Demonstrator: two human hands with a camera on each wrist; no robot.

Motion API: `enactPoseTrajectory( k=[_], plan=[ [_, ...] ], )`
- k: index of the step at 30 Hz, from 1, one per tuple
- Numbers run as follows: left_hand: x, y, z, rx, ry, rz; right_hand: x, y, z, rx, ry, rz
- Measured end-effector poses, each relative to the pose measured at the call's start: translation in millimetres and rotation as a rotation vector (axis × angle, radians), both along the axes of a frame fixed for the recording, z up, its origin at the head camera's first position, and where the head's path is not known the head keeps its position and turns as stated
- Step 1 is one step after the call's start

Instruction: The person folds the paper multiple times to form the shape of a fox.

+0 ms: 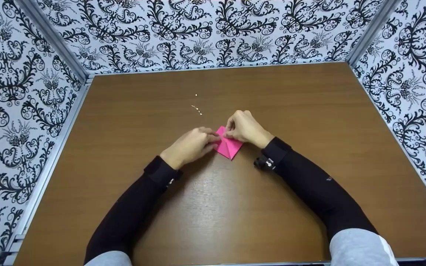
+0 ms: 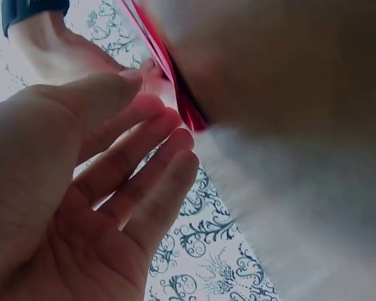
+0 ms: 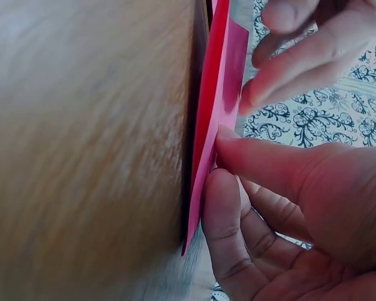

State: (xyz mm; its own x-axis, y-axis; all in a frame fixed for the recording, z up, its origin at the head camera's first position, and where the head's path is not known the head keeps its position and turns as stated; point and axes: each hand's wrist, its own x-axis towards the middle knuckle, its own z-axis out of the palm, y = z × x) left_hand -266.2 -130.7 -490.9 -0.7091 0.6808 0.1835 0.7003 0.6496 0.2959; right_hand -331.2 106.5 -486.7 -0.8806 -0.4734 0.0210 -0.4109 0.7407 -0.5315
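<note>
A folded piece of pink origami paper (image 1: 229, 148) lies on the table, roughly diamond-shaped, with creases meeting near its middle. My left hand (image 1: 195, 143) comes in from the left, and its fairly straight fingers touch the paper's left side. Seen from the left wrist, the fingers of that hand (image 2: 122, 166) extend toward the paper's edge (image 2: 169, 72). From the right, my right hand (image 1: 245, 127) pinches the upper layer near the middle with thumb and forefinger. In the right wrist view the paper (image 3: 213, 113) shows several layers standing slightly apart, with the right thumb (image 3: 263, 160) against it.
Small bright specks (image 1: 197, 109) show on the brown wooden table (image 1: 154, 99) beyond the paper. White walls with black scrollwork (image 1: 183, 33) enclose the back and both sides. Metal rails (image 1: 56, 142) run along the table's edges.
</note>
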Motion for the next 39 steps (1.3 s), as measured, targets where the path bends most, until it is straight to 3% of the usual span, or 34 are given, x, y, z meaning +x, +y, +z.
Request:
enactPoseTrajectory(
  k=[6,13,22,30,39],
  plan=[
    [-21.4,-0.3,8.9,-0.02,0.002,0.041,-0.4,0.0,-0.3,-0.02,-0.005,-0.017],
    [-38.7,4.5,8.4,-0.024,0.014,0.005,0.8,-2.7,-1.2,-0.017,-0.01,-0.02],
    [-40.4,8.7,8.3,-0.035,-0.001,-0.02,0.8,-4.4,-1.7,-0.005,-0.007,-0.015],
    [-40.7,11.0,9.6,-0.083,0.067,-0.055,-0.5,-1.6,-2.4,-0.013,0.057,0.019],
    [-41.7,13.6,8.8,-0.097,0.058,-0.039,-0.5,-1.1,-1.0,-0.006,0.058,0.013]
  ],
)
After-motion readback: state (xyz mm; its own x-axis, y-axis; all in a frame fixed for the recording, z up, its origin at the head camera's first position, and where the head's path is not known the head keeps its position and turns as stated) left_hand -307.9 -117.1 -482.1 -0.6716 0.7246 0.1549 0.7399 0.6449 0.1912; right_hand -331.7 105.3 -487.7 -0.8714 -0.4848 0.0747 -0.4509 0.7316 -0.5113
